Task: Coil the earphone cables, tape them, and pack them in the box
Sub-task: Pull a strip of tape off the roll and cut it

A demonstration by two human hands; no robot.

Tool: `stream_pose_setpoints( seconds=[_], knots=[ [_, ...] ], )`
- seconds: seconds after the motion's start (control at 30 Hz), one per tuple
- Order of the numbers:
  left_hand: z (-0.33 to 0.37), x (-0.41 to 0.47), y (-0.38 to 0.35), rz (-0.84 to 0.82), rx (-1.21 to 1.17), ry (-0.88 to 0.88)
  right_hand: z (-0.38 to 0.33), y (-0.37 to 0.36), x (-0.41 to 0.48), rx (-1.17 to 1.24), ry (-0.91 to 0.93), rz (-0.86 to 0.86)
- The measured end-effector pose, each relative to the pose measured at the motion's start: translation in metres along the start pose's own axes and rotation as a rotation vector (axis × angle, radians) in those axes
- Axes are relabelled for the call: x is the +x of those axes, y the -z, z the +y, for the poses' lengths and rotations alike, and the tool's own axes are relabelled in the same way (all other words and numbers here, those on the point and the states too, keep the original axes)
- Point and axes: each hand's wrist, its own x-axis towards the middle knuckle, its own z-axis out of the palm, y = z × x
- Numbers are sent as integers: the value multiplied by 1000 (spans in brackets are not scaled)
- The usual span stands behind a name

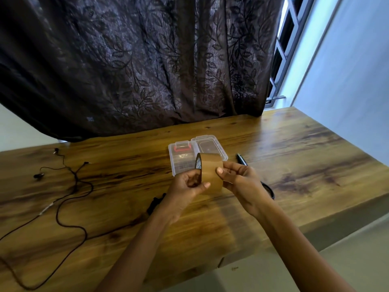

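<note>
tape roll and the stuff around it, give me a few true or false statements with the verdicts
1. Both the left hand and the right hand hold the brown tape roll. True.
2. The clear plastic box is closed. False: it lies open on the wooden table, behind the roll.
3. The earphone cable is coiled and taped. False: it lies loose and uncoiled at the left of the table.
4. Black scissors lie on the table, partly hidden behind the right hand. True.
</note>
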Motion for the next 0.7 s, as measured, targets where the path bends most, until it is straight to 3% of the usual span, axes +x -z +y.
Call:
stream_pose_setpoints(
  seconds=[0.37,0.7],
  knots=[
    [22,13,5,64,-325,29,0,-5,-6,-72,109,-111],
    [21,5,-6,31,-179,-39,-16,-3,0,73,17,-63]
  ],
)
